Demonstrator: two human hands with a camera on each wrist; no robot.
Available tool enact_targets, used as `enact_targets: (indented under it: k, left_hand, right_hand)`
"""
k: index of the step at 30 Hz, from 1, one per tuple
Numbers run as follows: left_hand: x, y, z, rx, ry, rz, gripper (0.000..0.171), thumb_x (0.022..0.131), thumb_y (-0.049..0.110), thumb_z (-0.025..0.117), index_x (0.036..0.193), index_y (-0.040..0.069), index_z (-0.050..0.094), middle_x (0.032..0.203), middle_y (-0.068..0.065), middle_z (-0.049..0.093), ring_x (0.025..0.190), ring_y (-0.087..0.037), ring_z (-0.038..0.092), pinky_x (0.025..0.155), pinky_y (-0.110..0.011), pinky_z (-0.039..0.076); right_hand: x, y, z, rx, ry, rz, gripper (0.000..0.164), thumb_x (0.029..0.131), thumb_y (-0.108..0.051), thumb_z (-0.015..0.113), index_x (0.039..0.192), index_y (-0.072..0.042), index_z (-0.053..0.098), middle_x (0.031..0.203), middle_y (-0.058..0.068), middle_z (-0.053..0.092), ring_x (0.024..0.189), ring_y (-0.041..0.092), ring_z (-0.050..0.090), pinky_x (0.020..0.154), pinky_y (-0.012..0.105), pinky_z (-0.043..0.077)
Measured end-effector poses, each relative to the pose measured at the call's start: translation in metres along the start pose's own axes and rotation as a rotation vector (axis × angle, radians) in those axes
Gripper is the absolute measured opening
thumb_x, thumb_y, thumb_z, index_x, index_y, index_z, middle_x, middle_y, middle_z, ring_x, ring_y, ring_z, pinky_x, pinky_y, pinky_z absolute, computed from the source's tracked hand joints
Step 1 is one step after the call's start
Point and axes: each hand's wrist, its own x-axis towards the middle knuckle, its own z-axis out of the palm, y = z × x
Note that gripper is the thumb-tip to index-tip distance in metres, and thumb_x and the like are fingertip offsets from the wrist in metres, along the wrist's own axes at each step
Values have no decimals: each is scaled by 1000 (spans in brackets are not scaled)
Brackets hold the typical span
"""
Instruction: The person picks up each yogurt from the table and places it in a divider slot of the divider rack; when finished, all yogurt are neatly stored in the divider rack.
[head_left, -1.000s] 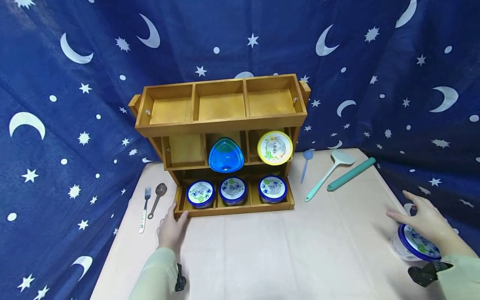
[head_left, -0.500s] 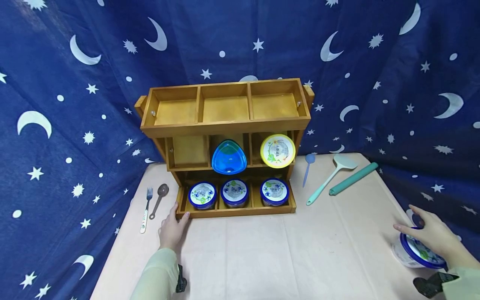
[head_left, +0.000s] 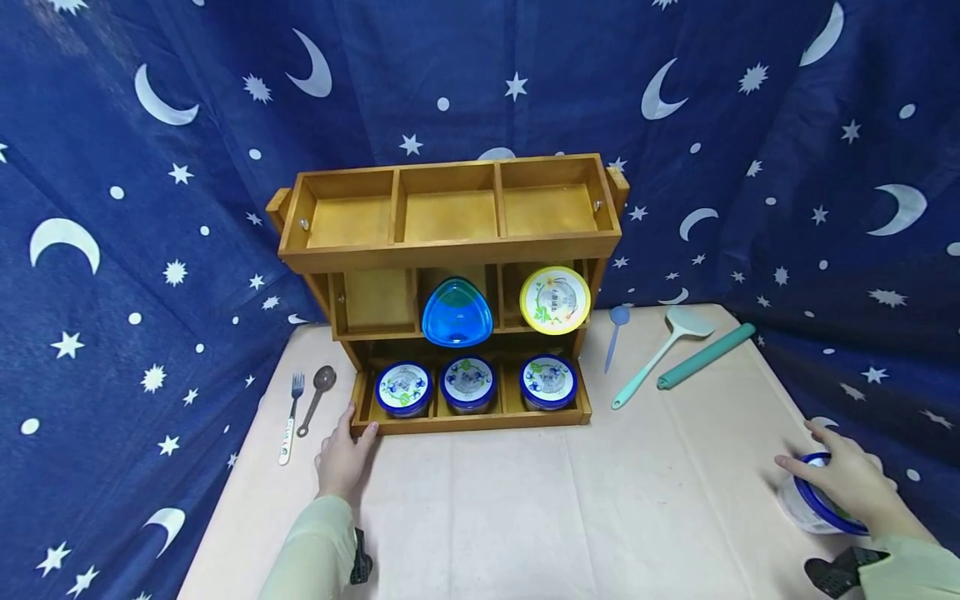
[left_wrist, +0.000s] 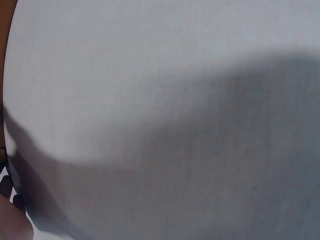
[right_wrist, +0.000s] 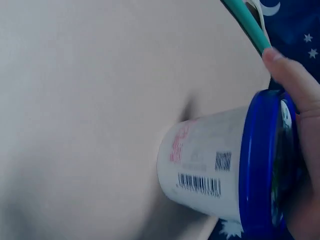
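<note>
My right hand [head_left: 855, 479] lies over the lid of a white tub [head_left: 798, 508] at the table's right edge. In the right wrist view, the thumb [right_wrist: 295, 80] stretches along the blue rim, while the tub's side [right_wrist: 200, 160] shows a barcode. Where the other fingers touch the tub is hidden. At the lower left corner of a tiered wooden shelf [head_left: 471, 423], my left hand [head_left: 343, 462] rests with its thumb by the front edge and fingers by the side. Three blue-lidded tubs [head_left: 403, 388] fill the shelf's bottom tier.
The middle tier bears a blue rounded-triangle container [head_left: 457, 315] and a yellow-lidded tub [head_left: 555, 300]. A fork [head_left: 291, 417] and spoon [head_left: 317, 400] lie left. Right of the shelf lie a blue spoon [head_left: 614, 335], a pale-green turner [head_left: 660, 357] and a green stick-like object [head_left: 707, 357].
My right hand has shifted slightly left and covers more of the tub's lid. The left hand stays at the shelf corner. The whole head view has shifted a little.
</note>
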Motion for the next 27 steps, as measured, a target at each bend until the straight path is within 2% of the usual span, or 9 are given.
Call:
enact_targets:
  k: [4, 12, 15, 19, 23, 27]
  left_hand:
    - [1, 0, 0, -3, -1, 2, 76, 91, 60, 45, 151, 22, 18, 146, -20, 34, 122, -42, 36, 96, -58, 22]
    - [0, 0, -1, -2, -10, 0, 78, 90, 63, 43, 151, 21, 18, 147, -20, 34, 123, -43, 36, 97, -59, 22]
    - [0, -1, -1, -5, -9, -4, 78, 90, 62, 44, 151, 22, 19, 147, -19, 34, 123, -42, 36, 97, -59, 21]
    - [1, -3, 1, -2, -13, -3, 80, 88, 67, 41, 151, 23, 18, 147, -19, 34, 123, -42, 35, 98, -59, 21]
    - [2, -4, 2, 9, -19, 3, 82, 87, 70, 39, 151, 23, 18, 146, -21, 35, 123, -43, 36, 97, -60, 22]
    - [2, -3, 1, 7, -10, 5, 80, 88, 66, 41, 151, 22, 19, 145, -22, 35, 122, -43, 36, 97, -60, 22]
  right_hand:
    - [4, -11, 4, 10, -9, -33, 99, 83, -59, 58, 144, 5, 13, 133, 47, 15, 106, 75, 13, 76, 84, 10]
    - [14, -30, 10, 4, 24, -102, 99, 82, -59, 61, 144, 4, 17, 134, 45, 19, 107, 75, 16, 73, 84, 13]
    - [15, -34, 13, 8, 37, -117, 98, 82, -58, 61, 144, 5, 18, 135, 44, 20, 111, 73, 16, 75, 84, 12]
    - [15, -36, 14, 5, 47, -113, 99, 82, -59, 60, 144, 5, 18, 135, 44, 21, 113, 71, 16, 77, 84, 12]
    - [14, -35, 9, -17, 63, -99, 100, 80, -62, 61, 144, 4, 19, 134, 44, 21, 110, 72, 18, 75, 81, 17]
    - [16, -29, -2, -23, 18, -122, 101, 80, -60, 62, 144, 4, 16, 132, 47, 19, 107, 74, 16, 73, 82, 18]
